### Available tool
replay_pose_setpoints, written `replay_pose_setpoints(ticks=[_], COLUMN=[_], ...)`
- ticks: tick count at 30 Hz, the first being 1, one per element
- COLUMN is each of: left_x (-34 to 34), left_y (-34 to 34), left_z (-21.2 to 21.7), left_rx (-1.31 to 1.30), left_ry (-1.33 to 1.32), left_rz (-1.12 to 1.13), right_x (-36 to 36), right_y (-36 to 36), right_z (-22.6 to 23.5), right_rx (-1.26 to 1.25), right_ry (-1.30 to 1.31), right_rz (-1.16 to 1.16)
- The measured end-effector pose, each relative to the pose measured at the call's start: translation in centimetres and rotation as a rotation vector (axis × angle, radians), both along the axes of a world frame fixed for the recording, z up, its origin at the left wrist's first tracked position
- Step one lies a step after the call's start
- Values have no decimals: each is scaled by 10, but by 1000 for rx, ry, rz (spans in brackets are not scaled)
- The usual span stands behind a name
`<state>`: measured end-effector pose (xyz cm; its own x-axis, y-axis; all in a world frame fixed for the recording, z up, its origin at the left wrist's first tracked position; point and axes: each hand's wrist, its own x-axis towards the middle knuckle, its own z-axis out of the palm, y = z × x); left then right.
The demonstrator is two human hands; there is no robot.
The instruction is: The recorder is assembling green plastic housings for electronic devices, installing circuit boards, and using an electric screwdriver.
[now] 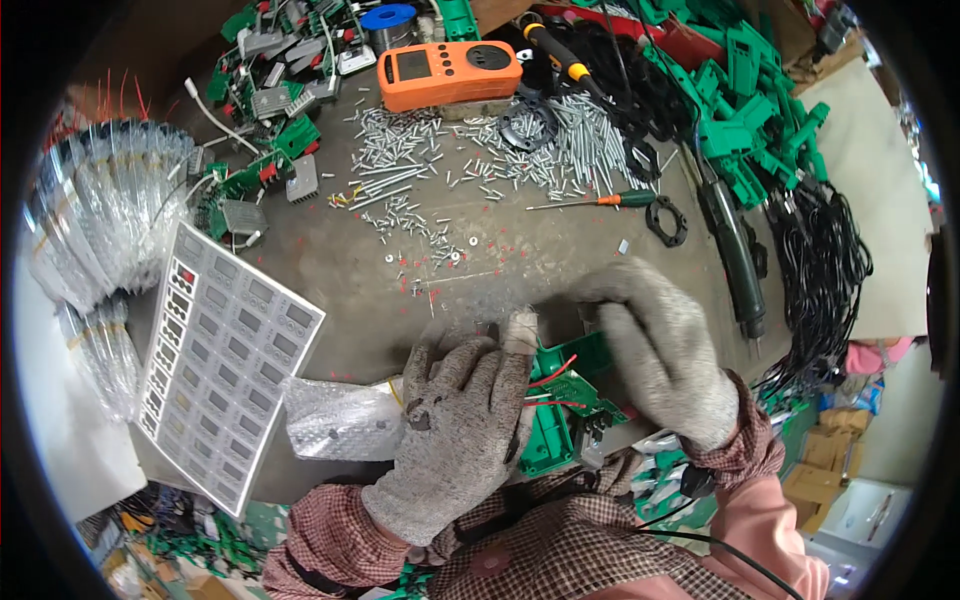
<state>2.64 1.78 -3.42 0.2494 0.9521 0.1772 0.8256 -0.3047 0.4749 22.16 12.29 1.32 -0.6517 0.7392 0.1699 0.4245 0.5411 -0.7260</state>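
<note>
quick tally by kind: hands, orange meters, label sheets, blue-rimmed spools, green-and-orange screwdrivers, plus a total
left hand and right hand, both gloved: 2
orange meter: 1
label sheet: 1
blue-rimmed spool: 1
green-and-orange screwdriver: 1
Total: 6

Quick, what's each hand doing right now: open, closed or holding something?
Left hand: at the green case; grip can't be told.
Right hand: blurred, near the case; grip can't be told.

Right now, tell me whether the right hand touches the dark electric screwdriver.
Apart. The head view shows it: a strip of bare table separates the gloved right hand from the dark electric screwdriver.
</note>
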Motion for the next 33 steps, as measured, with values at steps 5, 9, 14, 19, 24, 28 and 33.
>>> replay_pose_setpoints(ticks=[5,9,14,19,24,28,33], left_x=[-1,-4,-6,-5,-5,-7,-10], left_y=[3,2,-3,-3,-47,-61,-53], left_z=[-7,-4,-3,-7,0,-22,-13], left_rx=[59,79,144,148,285,32,-62], left_ry=[-111,-186,-265,-226,-129,-469,-522], left_rz=[-35,-41,34,70,-69,-49,-107], right_x=[23,21,12,-1,7,8,11], right_y=[-16,-10,-16,-28,-25,-23,-29], right_z=[19,19,-3,-8,-19,-17,-19], right_rx=[-271,-565,-567,-492,-481,-576,-501], right_ry=[-379,-296,-202,-241,-178,-169,-178], right_rz=[123,13,57,16,24,13,26])
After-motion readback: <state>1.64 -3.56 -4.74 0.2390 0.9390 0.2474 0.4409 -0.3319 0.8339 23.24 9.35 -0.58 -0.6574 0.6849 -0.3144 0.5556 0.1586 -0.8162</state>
